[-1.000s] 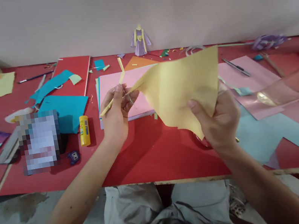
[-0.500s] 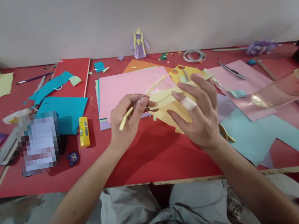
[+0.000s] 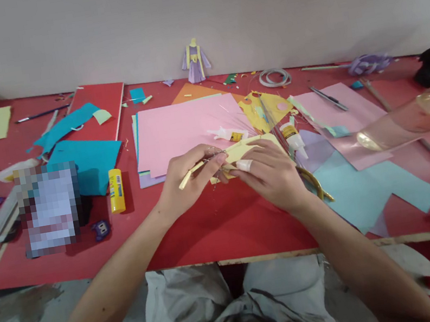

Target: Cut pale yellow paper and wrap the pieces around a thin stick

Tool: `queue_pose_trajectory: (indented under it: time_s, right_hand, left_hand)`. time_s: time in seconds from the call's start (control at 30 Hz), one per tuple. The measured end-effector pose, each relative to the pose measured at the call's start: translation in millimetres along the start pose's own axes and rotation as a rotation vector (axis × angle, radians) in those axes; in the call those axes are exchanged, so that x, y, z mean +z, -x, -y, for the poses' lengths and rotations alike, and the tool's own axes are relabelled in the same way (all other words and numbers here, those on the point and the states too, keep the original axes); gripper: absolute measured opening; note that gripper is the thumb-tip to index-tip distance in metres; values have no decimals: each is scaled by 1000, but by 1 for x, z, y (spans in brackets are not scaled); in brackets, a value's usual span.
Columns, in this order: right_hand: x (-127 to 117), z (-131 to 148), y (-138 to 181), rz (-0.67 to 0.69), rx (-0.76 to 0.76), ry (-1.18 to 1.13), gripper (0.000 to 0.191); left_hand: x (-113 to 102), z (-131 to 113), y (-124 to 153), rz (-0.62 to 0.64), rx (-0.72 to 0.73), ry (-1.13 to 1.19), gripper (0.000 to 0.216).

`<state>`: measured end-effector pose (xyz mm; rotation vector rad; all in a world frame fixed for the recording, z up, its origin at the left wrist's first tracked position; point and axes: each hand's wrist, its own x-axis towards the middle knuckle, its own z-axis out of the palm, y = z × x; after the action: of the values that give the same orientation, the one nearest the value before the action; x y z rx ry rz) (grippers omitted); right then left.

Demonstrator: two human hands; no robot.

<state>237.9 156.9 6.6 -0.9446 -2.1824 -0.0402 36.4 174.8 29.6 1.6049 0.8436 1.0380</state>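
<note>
My left hand is closed round a narrow pale-yellow paper strip, whose near end sticks out below the thumb. Thin wire-like strands show at its fingertips. Close beside it, my right hand, with a white wrap on one finger, has its fingertips pinched on the strip between the hands. Under and behind the fingers is a pale-yellow paper sheet; I cannot tell whether the right hand also holds it. Just beyond lies a white glue bottle, and a second small bottle is right of the right hand.
Pink sheets are stacked behind my hands. A glue stick stands left, near teal paper. At the back leans a paper doll. Right are light-blue paper, a pen and a clear cylinder.
My right hand has come down and left to meet the left hand, its spread fingers now closing in. The glue bottles behind it have come into sight. The view has shifted slightly.
</note>
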Motion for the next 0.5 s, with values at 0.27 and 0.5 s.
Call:
queue_pose_trajectory:
  time_s: [0.27, 0.5]
  right_hand:
    - [-11, 17, -1, 197, 262, -313, 22]
    - [-9, 16, -1, 223, 498, -483, 32]
  left_hand:
    - [-13, 2, -5, 118, 9, -96, 17]
    - [-12, 9, -7, 159, -100, 21, 16]
